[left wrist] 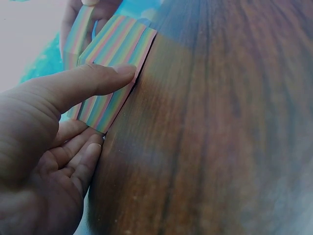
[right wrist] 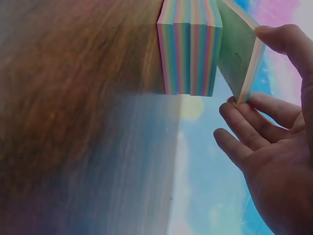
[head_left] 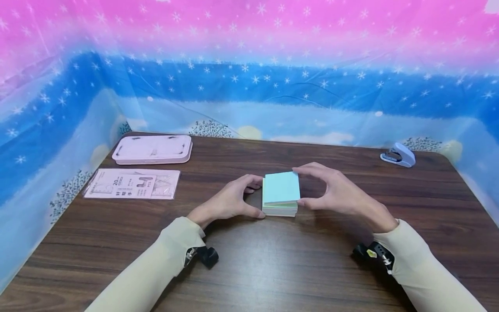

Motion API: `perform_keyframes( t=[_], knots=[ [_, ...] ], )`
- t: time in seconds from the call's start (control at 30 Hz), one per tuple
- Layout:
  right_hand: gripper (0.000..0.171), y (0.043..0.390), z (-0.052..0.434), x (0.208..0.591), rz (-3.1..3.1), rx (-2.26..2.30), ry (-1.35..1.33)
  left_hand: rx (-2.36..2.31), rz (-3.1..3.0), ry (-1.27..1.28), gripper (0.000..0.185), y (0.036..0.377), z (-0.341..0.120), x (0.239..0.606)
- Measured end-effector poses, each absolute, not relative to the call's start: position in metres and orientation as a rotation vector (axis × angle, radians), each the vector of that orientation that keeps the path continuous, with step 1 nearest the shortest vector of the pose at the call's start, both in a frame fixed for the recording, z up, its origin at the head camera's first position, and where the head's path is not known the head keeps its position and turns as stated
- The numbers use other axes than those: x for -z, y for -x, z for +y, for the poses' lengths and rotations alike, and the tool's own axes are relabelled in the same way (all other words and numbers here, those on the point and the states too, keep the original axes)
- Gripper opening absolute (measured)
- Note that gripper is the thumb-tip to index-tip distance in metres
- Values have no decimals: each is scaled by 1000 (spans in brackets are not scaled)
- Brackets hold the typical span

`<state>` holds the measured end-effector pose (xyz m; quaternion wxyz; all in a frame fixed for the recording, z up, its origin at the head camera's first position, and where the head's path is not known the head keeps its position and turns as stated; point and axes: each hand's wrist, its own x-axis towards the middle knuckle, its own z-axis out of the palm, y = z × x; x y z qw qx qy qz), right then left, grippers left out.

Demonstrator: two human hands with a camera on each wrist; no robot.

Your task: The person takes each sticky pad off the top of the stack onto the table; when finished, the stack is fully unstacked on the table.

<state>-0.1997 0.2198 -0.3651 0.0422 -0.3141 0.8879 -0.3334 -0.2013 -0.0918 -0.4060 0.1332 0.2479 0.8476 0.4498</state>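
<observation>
A stack of sticky note pads [head_left: 279, 211] with striped, many-coloured edges stands on the table in front of me. My left hand [head_left: 232, 197] holds the stack from the left; in the left wrist view its thumb lies along one side of the pads [left wrist: 121, 101] and the fingers reach the opposite side. Between thumb and fingers, my right hand [head_left: 338, 187] pinches the top pad [head_left: 281, 187], pale blue on its upper face. In the right wrist view this pad [right wrist: 238, 58] tilts away from the stack, with a gap between them.
A pink pencil case [head_left: 153, 149] lies at the back left of the wooden table [head_left: 249, 260]. In front of it is a flat, printed clear packet [head_left: 131, 184]. A light-coloured stapler [head_left: 399, 155] rests at the back right. A snowflake-patterned cloth [head_left: 249, 82] hangs behind the table.
</observation>
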Motion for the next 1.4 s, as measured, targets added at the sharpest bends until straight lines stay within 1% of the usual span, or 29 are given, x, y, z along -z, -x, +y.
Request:
perform_keyframes(
  t=[0.2,0.43,0.6,0.73,0.9,1.13,1.4],
  knots=[
    [73,202,223,359,2747,1045,941,-1316,2465,-717,87,201,-94,407],
    [73,202,232,349,2807,1112,873,-1308,2459,-719,86,201,-93,408],
    [73,208,229,338,2864,1102,899,-1309,2465,-720,86,202,-92,410],
    [73,221,224,329,2871,1093,946,-1315,2463,-726,85,202,-92,411],
    [74,243,213,322,2881,1075,914,-1316,2460,-726,86,202,-92,410],
    [77,276,195,324,2862,1066,844,-1326,2452,-740,85,200,-93,409],
    [80,302,174,331,2845,998,870,-1342,2434,-733,84,201,-95,410]
  ],
)
